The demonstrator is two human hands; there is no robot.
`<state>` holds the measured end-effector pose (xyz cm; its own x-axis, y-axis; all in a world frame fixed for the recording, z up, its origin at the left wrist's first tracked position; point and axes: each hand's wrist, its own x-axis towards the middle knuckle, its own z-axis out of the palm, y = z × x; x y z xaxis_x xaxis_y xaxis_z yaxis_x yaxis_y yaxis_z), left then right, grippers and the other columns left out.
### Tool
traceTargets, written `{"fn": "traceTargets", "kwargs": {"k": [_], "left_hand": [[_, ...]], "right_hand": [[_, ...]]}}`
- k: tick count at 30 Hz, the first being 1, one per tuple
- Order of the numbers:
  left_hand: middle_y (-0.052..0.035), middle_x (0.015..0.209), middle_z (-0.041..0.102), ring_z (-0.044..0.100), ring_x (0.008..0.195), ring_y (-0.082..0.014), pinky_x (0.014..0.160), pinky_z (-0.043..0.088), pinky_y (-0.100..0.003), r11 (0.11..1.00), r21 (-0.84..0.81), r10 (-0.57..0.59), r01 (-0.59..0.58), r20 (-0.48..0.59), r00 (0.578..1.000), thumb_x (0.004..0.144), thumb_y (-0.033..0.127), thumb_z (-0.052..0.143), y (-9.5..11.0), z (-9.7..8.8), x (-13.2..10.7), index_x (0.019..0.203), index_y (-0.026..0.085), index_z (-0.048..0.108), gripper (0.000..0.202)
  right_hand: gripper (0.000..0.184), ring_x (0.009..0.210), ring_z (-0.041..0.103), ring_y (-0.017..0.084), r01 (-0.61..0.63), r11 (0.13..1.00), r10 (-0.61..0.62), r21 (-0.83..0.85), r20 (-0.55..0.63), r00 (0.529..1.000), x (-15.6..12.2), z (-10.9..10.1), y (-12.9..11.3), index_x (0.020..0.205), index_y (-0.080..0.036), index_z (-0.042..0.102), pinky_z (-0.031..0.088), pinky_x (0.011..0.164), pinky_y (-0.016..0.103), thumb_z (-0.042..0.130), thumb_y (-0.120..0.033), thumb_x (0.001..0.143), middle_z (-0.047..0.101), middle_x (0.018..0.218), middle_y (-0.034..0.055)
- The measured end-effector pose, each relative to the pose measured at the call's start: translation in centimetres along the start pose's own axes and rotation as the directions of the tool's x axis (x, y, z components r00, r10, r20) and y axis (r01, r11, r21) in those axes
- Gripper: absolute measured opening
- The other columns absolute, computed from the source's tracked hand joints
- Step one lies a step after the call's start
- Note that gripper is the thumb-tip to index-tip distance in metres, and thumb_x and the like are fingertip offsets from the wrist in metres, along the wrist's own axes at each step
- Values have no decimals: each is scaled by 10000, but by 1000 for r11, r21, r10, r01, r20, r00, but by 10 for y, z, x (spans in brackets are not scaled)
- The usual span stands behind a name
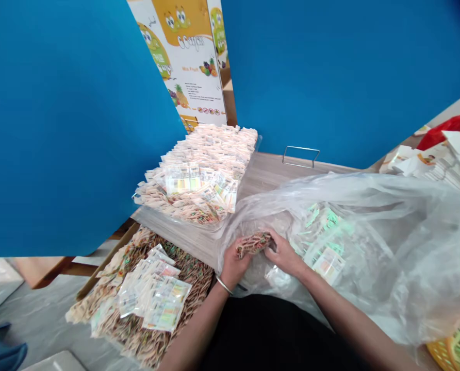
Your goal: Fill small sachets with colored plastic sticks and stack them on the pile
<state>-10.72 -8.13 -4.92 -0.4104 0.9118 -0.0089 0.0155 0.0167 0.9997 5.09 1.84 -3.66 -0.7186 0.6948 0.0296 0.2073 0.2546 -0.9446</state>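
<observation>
Pressing together above the table [261, 175], the left hand [233, 265] and right hand [284, 252] squeeze a folded bundle of sachets [253, 243] between curled fingers. The bundle sits at the center of the view, against the edge of a clear plastic bag [369, 242] that billows toward 3 o'clock. A bangle [224, 285] circles the left wrist. Inside the bag lie more sachets [326, 252] with green-printed labels, softened by the film. At 12 o'clock, a clear-wrapped pile of sachets [199, 175] covers the table's far end, with flat packs lying on top; it is probably a bag, though glare makes that hard to confirm. At 7 o'clock, a brown-patterned heap of sachets [148, 304] fills an open carton [108, 268]. A red bag [446, 131] sits at 2 o'clock, and a yellow basket [454, 350] at 4 o'clock.
</observation>
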Motion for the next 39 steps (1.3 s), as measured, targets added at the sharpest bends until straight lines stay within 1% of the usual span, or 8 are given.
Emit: {"fn": "traceTargets", "kwargs": {"k": [9,12,16,21,25,28,33,39], "left_hand": [[-73,968,741,643,968,-288,910,495,-452,936,292,162,-197,140,977,781,200,667,15,-8,0,1062,289,736,304],[-76,934,744,657,898,-279,883,504,-452,864,340,291,-370,262,920,820,235,646,64,-16,6,1126,285,717,318],[-75,1016,738,663,963,-268,941,482,-417,753,341,470,-563,321,823,821,218,661,162,-51,27,1101,273,725,293],[-68,905,726,637,1010,-269,969,437,-364,818,358,416,-451,175,893,648,248,813,236,-141,90,836,185,761,205],[-28,844,749,656,859,-239,813,469,-278,659,699,240,-277,154,959,561,267,838,213,-203,146,799,178,754,268],[-10,807,756,652,819,-237,752,485,-267,663,725,93,-186,167,982,507,295,849,180,-227,171,778,188,755,306],[-4,807,754,654,763,-196,750,504,-260,795,567,-15,-215,372,928,485,287,860,156,-239,188,770,190,747,321],[-33,852,759,650,749,-180,724,506,-256,791,584,-135,-182,456,880,524,342,846,155,-237,205,802,158,730,353]], "right_hand": [[470,1142,608,310,12,967,-14,-253,-7,1000,-12,-4,2,1224,-263,604,489,990,491,576,-206,758,661,1187,107],[572,1124,620,326,58,942,-61,-331,1,998,-10,-25,-25,1323,-287,539,517,939,494,626,-246,759,645,1211,120],[638,1173,586,331,244,882,-251,-403,36,967,27,-42,-108,1387,-302,473,486,954,463,679,-296,782,595,1314,118],[315,1013,622,275,428,832,-457,-352,2,890,136,5,-191,1119,-229,626,473,843,352,607,-245,805,687,1092,77],[202,819,620,215,322,870,-322,-374,67,945,212,56,-190,938,-195,632,442,712,280,600,-198,738,693,877,28],[187,815,618,232,241,832,-197,-499,140,970,235,73,-178,892,-182,635,428,696,282,616,-190,706,696,855,51],[441,885,627,319,235,767,-63,-597,294,954,242,71,-182,1086,-127,601,446,714,341,711,-247,677,695,999,164],[359,886,644,293,247,647,11,-721,332,943,255,67,-191,1027,-100,650,443,684,309,716,-270,718,700,1024,173]]}}
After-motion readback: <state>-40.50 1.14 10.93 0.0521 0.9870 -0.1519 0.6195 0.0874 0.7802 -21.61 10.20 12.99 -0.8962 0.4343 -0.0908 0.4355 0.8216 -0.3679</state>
